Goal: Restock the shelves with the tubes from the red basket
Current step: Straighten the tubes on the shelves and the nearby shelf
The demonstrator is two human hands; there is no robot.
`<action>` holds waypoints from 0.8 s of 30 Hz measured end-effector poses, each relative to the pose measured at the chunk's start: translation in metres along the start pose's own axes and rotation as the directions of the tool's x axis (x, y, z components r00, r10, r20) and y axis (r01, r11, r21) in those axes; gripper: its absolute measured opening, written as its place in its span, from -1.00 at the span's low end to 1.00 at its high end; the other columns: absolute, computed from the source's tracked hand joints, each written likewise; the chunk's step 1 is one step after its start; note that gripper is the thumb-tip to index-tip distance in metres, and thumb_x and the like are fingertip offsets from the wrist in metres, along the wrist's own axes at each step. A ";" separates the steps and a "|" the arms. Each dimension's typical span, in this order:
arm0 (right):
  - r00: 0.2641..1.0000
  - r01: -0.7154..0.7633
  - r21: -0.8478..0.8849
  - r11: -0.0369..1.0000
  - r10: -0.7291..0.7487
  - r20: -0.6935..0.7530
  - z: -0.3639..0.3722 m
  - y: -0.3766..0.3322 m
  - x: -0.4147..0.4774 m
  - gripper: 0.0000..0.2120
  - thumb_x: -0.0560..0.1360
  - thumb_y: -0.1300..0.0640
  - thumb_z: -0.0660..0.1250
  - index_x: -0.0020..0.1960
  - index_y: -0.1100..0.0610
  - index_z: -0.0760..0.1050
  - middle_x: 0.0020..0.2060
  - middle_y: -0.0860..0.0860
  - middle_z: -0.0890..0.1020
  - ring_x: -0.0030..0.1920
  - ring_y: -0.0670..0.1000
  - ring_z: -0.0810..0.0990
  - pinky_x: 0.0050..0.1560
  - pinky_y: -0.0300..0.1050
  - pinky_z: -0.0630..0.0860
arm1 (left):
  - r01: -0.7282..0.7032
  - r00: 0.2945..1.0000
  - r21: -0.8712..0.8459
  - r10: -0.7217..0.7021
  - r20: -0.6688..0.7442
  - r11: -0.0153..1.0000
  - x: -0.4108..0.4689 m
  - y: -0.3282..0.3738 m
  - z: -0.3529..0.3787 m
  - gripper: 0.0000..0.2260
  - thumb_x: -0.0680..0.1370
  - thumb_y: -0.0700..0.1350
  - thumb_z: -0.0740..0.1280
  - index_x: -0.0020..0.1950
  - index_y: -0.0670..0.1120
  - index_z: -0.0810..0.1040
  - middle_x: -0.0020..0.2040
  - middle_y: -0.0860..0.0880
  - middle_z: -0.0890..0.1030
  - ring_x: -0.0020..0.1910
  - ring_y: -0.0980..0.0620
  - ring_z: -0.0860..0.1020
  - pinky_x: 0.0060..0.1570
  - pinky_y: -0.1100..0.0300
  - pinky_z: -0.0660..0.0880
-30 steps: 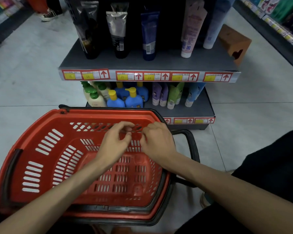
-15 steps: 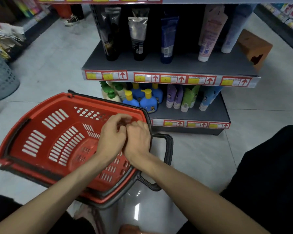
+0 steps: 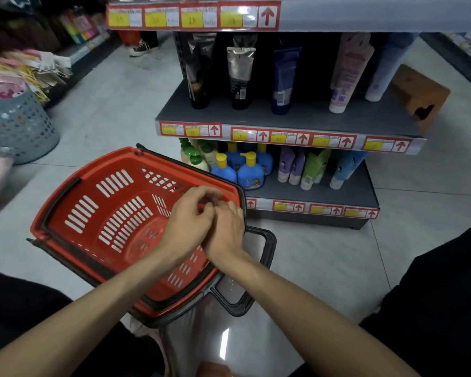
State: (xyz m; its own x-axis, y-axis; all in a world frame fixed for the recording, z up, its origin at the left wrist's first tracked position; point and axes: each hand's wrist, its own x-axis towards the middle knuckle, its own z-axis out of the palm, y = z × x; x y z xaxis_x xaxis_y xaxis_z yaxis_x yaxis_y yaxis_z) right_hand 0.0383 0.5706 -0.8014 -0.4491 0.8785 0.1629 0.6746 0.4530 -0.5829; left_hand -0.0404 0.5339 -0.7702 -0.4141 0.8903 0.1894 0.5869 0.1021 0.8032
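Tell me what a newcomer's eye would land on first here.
The red basket fills the lower left, with nothing visible inside. Over its right rim the left hand and right hand meet, fingers curled together. Behind, tall tubes stand on the grey middle shelf.

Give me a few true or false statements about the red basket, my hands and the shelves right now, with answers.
1. The red plastic basket holds several tubes. False: no tube shows in it.
2. The left hand and right hand touch above the basket's rim. True.
3. Blue pump bottles with yellow caps stand on the lowest grey shelf. True.
4. The brown box sits on that lowest shelf. False: it sits one shelf up, right of the standing tubes.
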 end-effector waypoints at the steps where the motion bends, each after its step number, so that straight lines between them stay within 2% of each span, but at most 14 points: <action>1: 0.997 0.061 -0.086 0.994 -0.057 0.050 -0.006 0.005 0.002 -0.73 0.53 0.06 0.24 0.16 0.07 0.59 0.06 0.02 0.65 0.14 0.10 0.51 0.28 0.01 0.36 | 0.018 1.000 -0.015 -0.018 -0.006 1.000 0.002 0.001 -0.002 -0.63 0.49 -0.39 0.26 0.13 -0.02 0.65 0.04 0.11 0.67 0.09 0.21 0.59 0.16 0.31 0.49; 4: 0.945 0.230 -0.278 0.932 -0.146 0.294 -0.024 0.021 0.002 -0.65 0.43 -0.01 0.36 0.12 0.15 0.65 0.03 0.08 0.67 0.27 0.12 0.45 0.40 -0.06 0.26 | 0.137 0.990 -0.064 -0.138 -0.017 0.989 0.012 -0.003 -0.007 -0.72 0.55 -0.34 0.30 0.14 -0.05 0.65 0.02 0.05 0.68 0.08 0.14 0.62 0.17 0.19 0.53; 6: 0.918 0.273 -0.315 0.909 -0.148 0.368 -0.036 0.030 -0.001 -0.63 0.39 -0.04 0.39 0.06 0.19 0.68 0.00 0.10 0.68 0.30 0.13 0.40 0.45 -0.05 0.23 | 0.188 0.981 -0.061 -0.190 -0.031 0.980 0.017 -0.009 -0.010 -0.75 0.57 -0.32 0.31 0.12 -0.04 0.65 0.00 0.05 0.68 0.06 0.10 0.63 0.17 0.15 0.53; 10: 0.901 0.317 -0.323 0.892 -0.176 0.396 -0.055 0.052 -0.004 -0.63 0.36 -0.06 0.42 0.02 0.17 0.69 -0.05 0.10 0.65 0.25 0.14 0.41 0.44 -0.05 0.27 | 0.203 0.979 -0.011 -0.203 -0.004 0.979 0.019 -0.019 -0.012 -0.77 0.58 -0.30 0.32 0.11 -0.03 0.65 -0.02 0.09 0.67 0.04 0.14 0.61 0.15 0.16 0.50; 12: 0.915 0.314 -0.324 0.892 -0.193 0.355 -0.062 0.071 -0.005 -0.68 0.27 -0.05 0.48 -0.11 0.17 0.70 -0.16 0.10 0.65 0.16 0.17 0.46 0.39 -0.02 0.38 | 0.205 0.978 0.017 -0.205 0.029 0.979 0.024 -0.024 -0.013 -0.77 0.57 -0.28 0.32 0.11 -0.01 0.65 0.00 0.08 0.67 0.07 0.09 0.62 0.17 0.13 0.51; 15: 0.923 0.288 -0.361 0.887 -0.157 0.351 -0.078 0.098 -0.010 -0.67 0.22 -0.05 0.40 -0.21 0.20 0.66 -0.24 0.10 0.62 0.11 0.20 0.50 0.35 0.04 0.43 | 0.190 0.979 0.034 -0.192 0.076 0.981 0.028 -0.028 -0.007 -0.79 0.58 -0.26 0.34 0.14 -0.04 0.65 0.03 0.06 0.68 0.09 0.09 0.61 0.19 0.10 0.52; 19: 0.918 0.293 -0.446 0.846 -0.119 0.378 -0.102 0.120 -0.022 -0.68 0.30 -0.03 0.32 -0.19 0.21 0.65 -0.24 0.12 0.63 0.08 0.21 0.49 0.24 0.06 0.40 | 0.148 0.975 0.003 -0.146 0.167 0.989 0.024 -0.025 0.013 -0.82 0.60 -0.26 0.35 0.14 -0.07 0.65 0.00 0.08 0.68 0.03 0.15 0.62 0.11 0.15 0.52; 22: 0.901 0.297 -0.548 0.782 -0.040 0.431 -0.111 0.125 -0.028 -0.84 0.41 0.07 0.39 -0.07 0.12 0.62 -0.11 0.06 0.65 0.17 0.16 0.44 0.20 0.00 0.33 | 0.110 0.960 -0.004 -0.106 0.260 0.994 0.018 -0.023 0.032 -0.78 0.59 -0.30 0.34 0.10 -0.02 0.65 -0.04 0.10 0.67 -0.02 0.14 0.61 0.06 0.27 0.49; 24: 0.905 0.275 -0.601 0.750 0.009 0.425 -0.108 0.125 -0.029 -0.83 0.44 0.11 0.38 0.01 0.11 0.61 -0.04 0.07 0.65 0.19 0.18 0.44 0.23 0.02 0.31 | 0.091 0.946 0.012 -0.090 0.312 0.996 0.016 -0.023 0.044 -0.75 0.57 -0.32 0.35 0.08 0.02 0.64 -0.04 0.08 0.67 -0.02 0.10 0.61 0.10 0.25 0.49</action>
State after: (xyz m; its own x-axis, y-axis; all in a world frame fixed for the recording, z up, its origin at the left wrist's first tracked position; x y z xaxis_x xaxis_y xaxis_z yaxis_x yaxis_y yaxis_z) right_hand 0.1990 0.6178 -0.7936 -0.6492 0.7349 -0.1964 0.7351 0.6724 0.0861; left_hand -0.0297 0.5659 -0.8106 -0.2271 0.9714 -0.0697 0.5549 0.1879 0.8104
